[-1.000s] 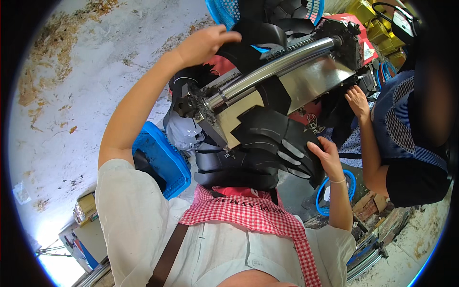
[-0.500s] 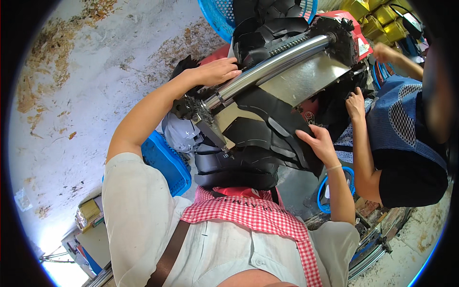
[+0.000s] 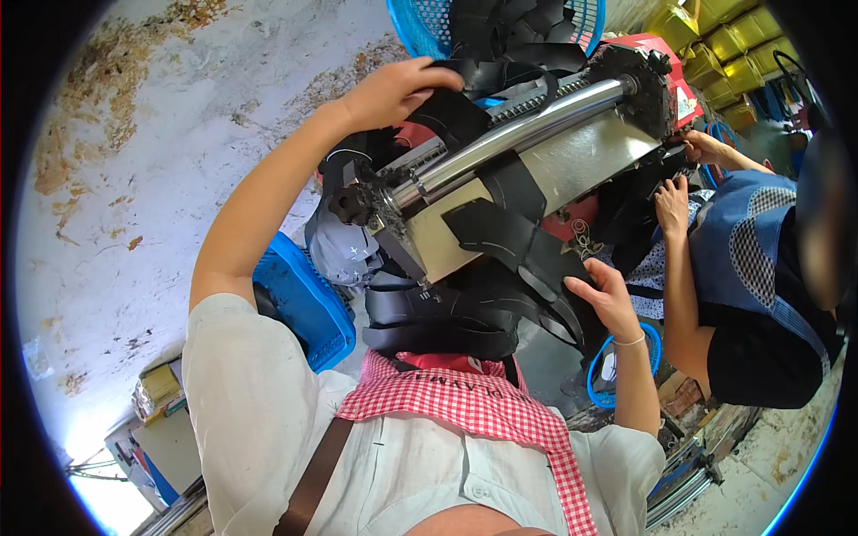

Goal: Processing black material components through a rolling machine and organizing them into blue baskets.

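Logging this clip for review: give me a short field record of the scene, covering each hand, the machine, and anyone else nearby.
left hand: raised, gripping a black rubber strip at the top of the machine
right hand: open, fingers spread against the black strips hanging below the roller
machine: metal roller over a flat steel plate
containers: blue basket of black strips above; blue crate by the left arm
other person: in a blue apron, both hands at the machine's far end
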Action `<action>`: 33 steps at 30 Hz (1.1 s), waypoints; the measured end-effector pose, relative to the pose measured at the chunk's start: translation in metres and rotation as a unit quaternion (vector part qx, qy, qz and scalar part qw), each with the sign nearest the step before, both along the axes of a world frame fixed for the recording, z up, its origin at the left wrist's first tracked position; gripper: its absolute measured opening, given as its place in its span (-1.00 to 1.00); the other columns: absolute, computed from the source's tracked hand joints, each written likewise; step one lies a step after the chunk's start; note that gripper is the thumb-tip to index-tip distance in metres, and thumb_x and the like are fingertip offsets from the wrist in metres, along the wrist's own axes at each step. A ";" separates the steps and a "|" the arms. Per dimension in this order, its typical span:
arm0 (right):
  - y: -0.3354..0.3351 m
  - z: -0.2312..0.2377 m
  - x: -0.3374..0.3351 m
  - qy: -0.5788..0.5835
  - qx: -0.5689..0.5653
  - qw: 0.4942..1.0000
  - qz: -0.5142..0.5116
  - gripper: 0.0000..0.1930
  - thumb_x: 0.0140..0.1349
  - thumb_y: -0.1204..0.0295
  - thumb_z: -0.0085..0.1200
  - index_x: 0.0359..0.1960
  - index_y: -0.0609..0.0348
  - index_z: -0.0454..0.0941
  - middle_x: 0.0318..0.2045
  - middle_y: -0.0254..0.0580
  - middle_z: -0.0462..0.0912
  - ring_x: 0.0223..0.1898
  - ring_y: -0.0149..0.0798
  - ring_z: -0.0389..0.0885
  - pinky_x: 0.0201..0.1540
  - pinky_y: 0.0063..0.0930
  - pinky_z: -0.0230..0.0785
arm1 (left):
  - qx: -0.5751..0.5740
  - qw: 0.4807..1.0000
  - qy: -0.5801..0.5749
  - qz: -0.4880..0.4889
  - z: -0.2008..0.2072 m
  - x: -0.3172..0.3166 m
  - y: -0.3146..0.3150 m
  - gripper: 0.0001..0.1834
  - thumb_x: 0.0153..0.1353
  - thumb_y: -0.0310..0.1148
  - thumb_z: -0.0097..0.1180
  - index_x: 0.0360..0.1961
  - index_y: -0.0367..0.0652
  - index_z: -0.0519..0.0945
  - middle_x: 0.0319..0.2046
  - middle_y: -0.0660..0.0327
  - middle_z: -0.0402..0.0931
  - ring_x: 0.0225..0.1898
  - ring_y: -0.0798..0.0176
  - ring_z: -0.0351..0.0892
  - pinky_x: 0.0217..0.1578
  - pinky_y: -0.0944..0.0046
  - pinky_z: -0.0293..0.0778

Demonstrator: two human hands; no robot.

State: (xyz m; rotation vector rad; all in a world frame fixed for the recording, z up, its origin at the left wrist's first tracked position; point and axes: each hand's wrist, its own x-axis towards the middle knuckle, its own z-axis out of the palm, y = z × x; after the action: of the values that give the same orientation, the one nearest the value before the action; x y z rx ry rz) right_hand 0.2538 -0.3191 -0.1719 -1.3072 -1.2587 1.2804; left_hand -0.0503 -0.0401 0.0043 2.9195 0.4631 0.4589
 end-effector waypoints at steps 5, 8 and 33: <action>0.042 0.003 -0.025 -0.017 0.067 0.996 -0.059 -0.74 0.17 0.36 0.27 -0.35 0.30 0.47 -0.49 -0.51 0.36 -0.43 -0.58 0.25 -0.41 -0.58 0.15 | 0.029 0.986 0.161 -0.034 -0.065 -0.002 0.014 -0.74 0.14 -0.58 0.05 -0.11 -0.25 0.53 0.00 -0.09 0.43 0.04 -0.17 0.44 0.07 0.07 0.41; 0.020 0.039 -0.030 0.051 0.045 0.997 -0.026 -0.70 0.13 0.44 0.29 -0.18 0.33 0.50 -0.35 -0.45 0.51 -0.32 -0.58 0.39 -0.25 -0.65 0.29 | 0.017 0.992 0.122 -0.023 -0.078 -0.006 0.017 -0.78 0.15 -0.51 0.11 -0.15 -0.27 0.49 -0.07 -0.07 0.43 -0.02 -0.15 0.46 0.02 0.06 0.41; 0.004 -0.081 -0.140 -0.291 0.327 0.898 0.027 -0.48 -0.04 0.47 0.28 0.03 0.15 0.46 -0.09 -0.15 0.56 -0.03 -0.05 0.53 0.08 -0.18 0.34 | 0.038 0.991 0.051 0.118 -0.019 -0.013 -0.011 -0.66 0.02 -0.25 0.34 -0.42 -0.24 0.45 -0.24 0.02 0.47 -0.23 -0.01 0.48 -0.22 0.15 0.40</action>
State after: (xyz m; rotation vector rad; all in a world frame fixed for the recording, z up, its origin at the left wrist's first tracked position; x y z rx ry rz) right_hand 0.1142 -0.3149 -0.2529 -1.1713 -1.9365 0.3931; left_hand -0.0633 -0.0509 -0.0151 2.9839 0.8305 0.3641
